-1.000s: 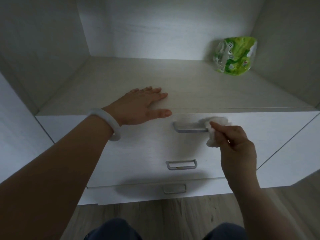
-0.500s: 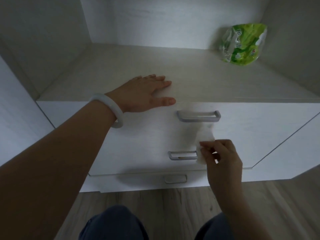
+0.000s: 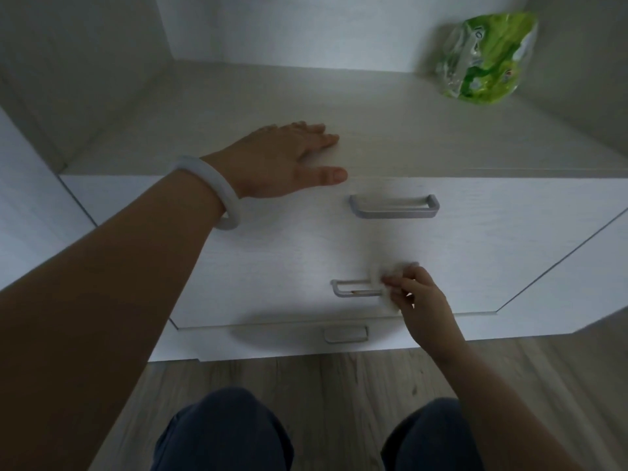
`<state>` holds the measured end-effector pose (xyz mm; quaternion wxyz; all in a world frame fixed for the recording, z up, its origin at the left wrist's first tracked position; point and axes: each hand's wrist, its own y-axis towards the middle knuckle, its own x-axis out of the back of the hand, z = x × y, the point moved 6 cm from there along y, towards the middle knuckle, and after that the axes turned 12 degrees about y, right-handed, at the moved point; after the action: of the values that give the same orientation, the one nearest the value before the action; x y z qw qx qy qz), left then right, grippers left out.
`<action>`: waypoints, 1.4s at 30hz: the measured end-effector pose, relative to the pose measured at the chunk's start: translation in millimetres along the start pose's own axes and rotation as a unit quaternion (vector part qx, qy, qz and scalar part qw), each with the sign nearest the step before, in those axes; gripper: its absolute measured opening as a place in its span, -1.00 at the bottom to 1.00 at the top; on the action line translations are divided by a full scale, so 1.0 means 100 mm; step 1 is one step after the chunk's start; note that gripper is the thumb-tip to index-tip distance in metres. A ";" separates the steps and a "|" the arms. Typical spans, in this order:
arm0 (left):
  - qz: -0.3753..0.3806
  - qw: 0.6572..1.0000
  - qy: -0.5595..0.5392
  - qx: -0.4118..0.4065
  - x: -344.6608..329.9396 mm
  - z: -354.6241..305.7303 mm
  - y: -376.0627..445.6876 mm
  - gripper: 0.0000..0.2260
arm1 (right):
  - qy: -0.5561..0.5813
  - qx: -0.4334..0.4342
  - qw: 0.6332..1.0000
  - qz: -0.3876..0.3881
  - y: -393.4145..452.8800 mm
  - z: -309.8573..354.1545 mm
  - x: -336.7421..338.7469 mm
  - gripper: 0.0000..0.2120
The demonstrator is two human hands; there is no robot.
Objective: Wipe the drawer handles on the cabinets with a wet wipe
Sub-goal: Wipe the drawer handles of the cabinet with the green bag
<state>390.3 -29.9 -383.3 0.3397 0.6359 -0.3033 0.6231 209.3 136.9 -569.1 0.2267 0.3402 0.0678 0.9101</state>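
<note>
now right hand [image 3: 419,302] pinches wet wipe [image 3: 380,278] — on middle handle [image 3: 350,288].

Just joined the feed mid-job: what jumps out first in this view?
The right hand pinches a white wet wipe against the right end of the middle drawer handle. The left hand, with a white bangle on its wrist, rests flat on the cabinet top. A green wipe packet sits back right.

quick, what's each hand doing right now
Left hand: open, resting flat on the cabinet top.
Right hand: pinching the wet wipe against the middle drawer handle.
</note>
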 end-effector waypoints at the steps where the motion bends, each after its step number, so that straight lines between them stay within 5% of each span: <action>1: 0.001 1.000 -0.001 0.003 0.00 0.00 0.00 -0.19 | 0.006 -0.005 1.000 -0.006 -0.02 -0.01 0.00 -0.78; 16: 0.011 1.000 -0.006 0.008 0.02 -0.05 -0.03 -0.25 | 0.005 -0.045 0.997 -0.057 -0.12 0.11 -0.11 -0.87; 21: 0.006 1.000 -0.006 0.006 0.02 -0.03 -0.03 -0.33 | 0.129 -0.126 0.981 -0.064 -0.15 0.19 -0.21 -0.86; 29: 0.008 1.000 -0.010 0.007 0.02 -0.03 -0.04 -0.27 | -0.045 0.009 0.998 -0.035 -0.03 0.64 -0.72 -0.84; 34: 0.008 1.000 -0.009 0.007 0.02 -0.03 -0.05 -0.32 | -0.225 0.083 0.969 -0.057 -0.02 0.62 -0.71 -0.83; 38: 0.007 1.000 -0.011 0.007 0.03 -0.03 -0.05 -0.34 | -0.220 0.125 0.966 -0.054 -0.07 0.51 -0.43 -0.87; 42: 0.001 1.000 -0.011 0.008 0.03 -0.04 -0.04 -0.34 | -0.130 0.073 0.987 -0.057 -0.07 0.36 -0.26 -0.90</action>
<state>391.2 -24.4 -380.6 0.3304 0.6448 -0.3029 0.6191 252.6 130.5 -559.0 0.2596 0.4668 0.1233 0.8363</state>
